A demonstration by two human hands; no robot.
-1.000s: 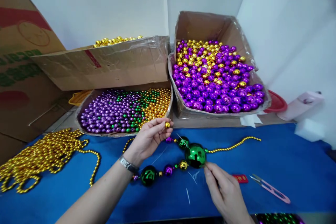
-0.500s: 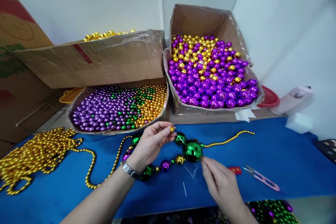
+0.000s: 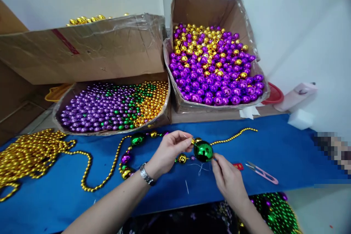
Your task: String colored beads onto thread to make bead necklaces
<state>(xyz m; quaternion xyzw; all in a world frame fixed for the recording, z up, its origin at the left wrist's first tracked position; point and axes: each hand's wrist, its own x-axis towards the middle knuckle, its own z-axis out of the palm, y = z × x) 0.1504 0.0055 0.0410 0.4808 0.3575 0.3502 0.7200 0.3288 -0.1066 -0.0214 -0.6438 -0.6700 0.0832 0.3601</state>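
My left hand [image 3: 174, 150], with a watch on its wrist, is closed in a pinch on a small gold bead [image 3: 192, 141]. That bead sits right against a large shiny green bead [image 3: 203, 151]. At the green bead's lower right edge, the fingers of my right hand [image 3: 229, 177] are pressed together on it; their tips are partly hidden. A strand of green, gold and purple beads [image 3: 137, 139] curves over the cloth behind and under my left hand. Thin white thread [image 3: 201, 169] lies just below the green bead.
Boxes of small beads [image 3: 101, 108] and purple and gold beads [image 3: 216, 69] stand behind. Gold bead chain [image 3: 35, 153] is heaped left on the blue cloth [image 3: 106, 204]. Pink thread snips [image 3: 263, 173] and a red tag [image 3: 238, 166] lie right. A red basket [image 3: 275, 93] is behind.
My left hand has moved right, bringing the small gold bead from apart to against the large green bead. My right hand stays at the green bead. The camera view has shifted.
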